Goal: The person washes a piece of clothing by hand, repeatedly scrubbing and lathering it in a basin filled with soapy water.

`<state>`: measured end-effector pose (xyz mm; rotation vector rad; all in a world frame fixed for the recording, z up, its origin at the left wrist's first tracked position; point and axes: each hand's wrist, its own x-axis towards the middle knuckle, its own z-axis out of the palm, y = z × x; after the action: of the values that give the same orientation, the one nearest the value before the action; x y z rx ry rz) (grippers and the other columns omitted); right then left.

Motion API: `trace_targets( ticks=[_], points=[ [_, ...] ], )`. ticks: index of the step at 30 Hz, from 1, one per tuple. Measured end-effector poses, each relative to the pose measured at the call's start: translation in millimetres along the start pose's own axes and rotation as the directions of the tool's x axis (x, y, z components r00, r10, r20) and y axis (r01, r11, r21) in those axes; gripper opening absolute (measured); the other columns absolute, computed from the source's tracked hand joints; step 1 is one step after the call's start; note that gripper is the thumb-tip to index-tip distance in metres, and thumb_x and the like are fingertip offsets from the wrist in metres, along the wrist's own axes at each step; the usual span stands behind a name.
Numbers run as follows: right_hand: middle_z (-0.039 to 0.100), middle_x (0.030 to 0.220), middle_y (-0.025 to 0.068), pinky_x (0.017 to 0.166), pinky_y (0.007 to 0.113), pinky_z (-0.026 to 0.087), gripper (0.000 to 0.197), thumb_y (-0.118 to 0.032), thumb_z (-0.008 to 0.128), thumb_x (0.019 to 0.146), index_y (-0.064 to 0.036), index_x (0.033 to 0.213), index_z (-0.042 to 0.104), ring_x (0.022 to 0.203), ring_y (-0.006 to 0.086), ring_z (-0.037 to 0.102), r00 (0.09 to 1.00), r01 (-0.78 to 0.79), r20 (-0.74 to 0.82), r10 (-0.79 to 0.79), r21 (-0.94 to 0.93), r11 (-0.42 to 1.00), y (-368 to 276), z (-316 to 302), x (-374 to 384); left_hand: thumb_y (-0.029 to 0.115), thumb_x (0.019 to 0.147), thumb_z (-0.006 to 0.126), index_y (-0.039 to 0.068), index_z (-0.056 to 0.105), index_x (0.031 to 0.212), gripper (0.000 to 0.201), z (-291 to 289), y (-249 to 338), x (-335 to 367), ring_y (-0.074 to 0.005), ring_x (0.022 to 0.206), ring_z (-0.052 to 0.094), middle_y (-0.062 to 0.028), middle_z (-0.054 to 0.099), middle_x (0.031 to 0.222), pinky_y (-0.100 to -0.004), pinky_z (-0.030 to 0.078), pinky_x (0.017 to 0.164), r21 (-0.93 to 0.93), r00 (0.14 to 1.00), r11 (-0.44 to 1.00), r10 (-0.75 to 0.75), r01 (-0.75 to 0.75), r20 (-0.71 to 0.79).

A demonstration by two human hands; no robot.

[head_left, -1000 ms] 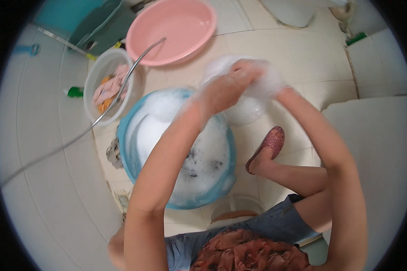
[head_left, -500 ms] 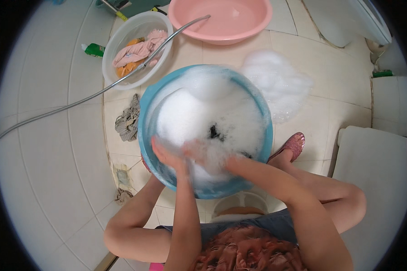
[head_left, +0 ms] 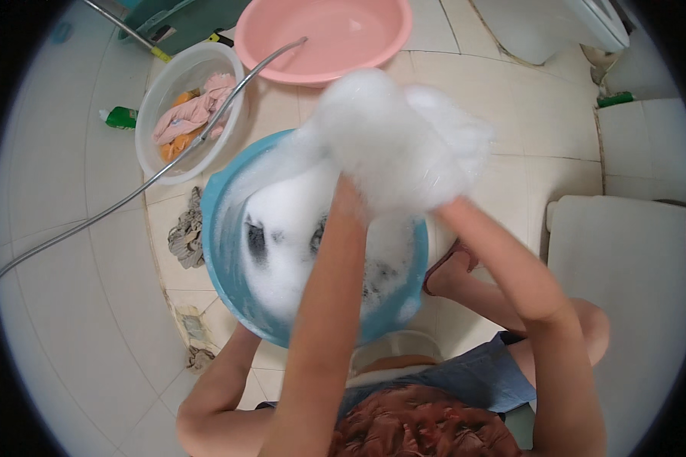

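Note:
A large blue basin (head_left: 215, 251) of white suds stands on the floor in front of me. Over its far right rim I hold up a big heap of soap foam (head_left: 392, 145) between both hands. My left hand (head_left: 351, 199) is sunk in the foam's near left side, bare only around the wrist. On the near right side, my right hand (head_left: 451, 212) goes into it the same way. The foam hides the fingers of both hands. Dark wet cloth (head_left: 257, 242) shows through gaps in the suds left in the basin.
Behind stand a pink basin (head_left: 251, 57) and a white tub (head_left: 143, 137) holding pink and orange cloths. A metal shower hose (head_left: 103, 215) crosses from the left over both. A grey rag (head_left: 187, 236) lies left of the blue basin; a white boxy surface (head_left: 617, 282) is on the right.
Both hands have risen out of the basin and moved away from me to the right, carrying the heap of foam. More dark cloth shows in the basin. The view has shifted slightly.

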<state>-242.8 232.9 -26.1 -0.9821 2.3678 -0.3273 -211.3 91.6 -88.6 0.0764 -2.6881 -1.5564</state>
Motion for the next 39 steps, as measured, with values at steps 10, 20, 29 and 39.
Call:
trace_targets(
  ticks=[10,20,29,39],
  points=[
    [0.065,0.092,0.0098,0.073,0.035,0.047,0.033,-0.028,0.073,0.061,-0.0116,0.089,0.066,0.084,0.029,0.058,0.989,-0.073,0.105,0.101,-0.24,0.968,18,-85,-35,0.029,0.076,0.063,0.005,0.056,0.106,0.039,19,80,69,-0.0249,0.088,0.059,-0.0147,0.061,0.094,-0.0321,0.048,0.078,0.395,0.686,0.729,0.139,-0.559,0.714],
    [0.063,0.1,0.0098,0.085,0.032,0.045,0.041,-0.02,0.07,0.068,-0.0095,0.106,0.061,0.095,0.0253,0.058,0.987,-0.159,0.01,0.16,-0.093,0.983,67,-85,-42,0.026,0.073,0.063,0.004,0.06,0.1,0.035,38,126,64,-0.0258,0.089,0.059,-0.0157,0.062,0.098,-0.032,0.046,0.082,0.101,0.768,0.875,0.355,-0.474,0.533],
    [0.058,0.108,0.013,0.093,0.034,0.041,0.042,-0.003,0.06,0.072,-0.0036,0.114,0.055,0.103,0.0301,0.053,0.707,0.376,-0.677,-0.204,0.116,0.919,27,-45,-54,0.014,0.077,0.056,0.007,0.06,0.089,0.015,29,71,78,-0.0228,0.079,0.057,-0.0072,0.063,0.093,-0.0321,0.046,0.072,0.689,0.713,0.217,0.049,-0.691,0.7],
    [0.059,0.083,0.002,0.079,0.032,0.046,0.025,-0.013,0.067,0.061,-0.0133,0.085,0.06,0.084,0.0206,0.056,0.461,0.395,-0.746,-0.481,-0.313,0.864,37,-13,-13,0.008,0.081,0.047,0.011,0.062,0.085,0.016,38,91,47,-0.0189,0.089,0.059,-0.0089,0.063,0.094,-0.032,0.046,0.076,0.539,0.79,0.609,0.267,-0.582,0.552]
  ],
)
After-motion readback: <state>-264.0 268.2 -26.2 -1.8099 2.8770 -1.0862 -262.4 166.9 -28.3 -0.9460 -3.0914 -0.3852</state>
